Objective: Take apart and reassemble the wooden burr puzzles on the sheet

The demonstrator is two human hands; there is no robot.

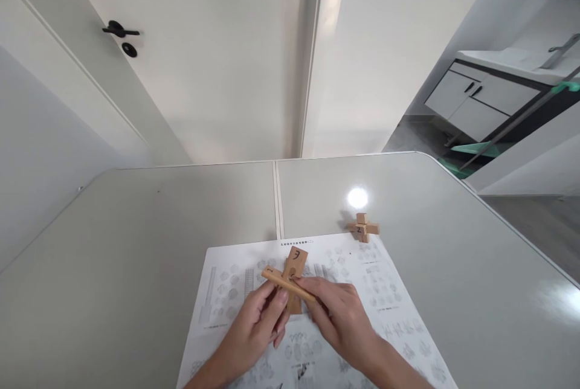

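Two flat wooden pieces cross each other between my hands, above a printed sheet (362, 310). The upright wooden piece (296, 259) bears a "3" near its top. Across it lies a slanted wooden piece (273, 274) with a mark on its left end. My left hand (260, 322) pinches the crossed pieces from the lower left, and my right hand (339, 310) grips them from the right, its fingertips near the crossing. An assembled wooden cross (361, 229) marked "2" rests at the sheet's top right corner.
The grey table (136, 244) has a seam down its middle and a rounded far right corner. Beyond its far edge stands a white door (217, 63) with a black handle. A white cabinet (480, 96) is at the upper right.
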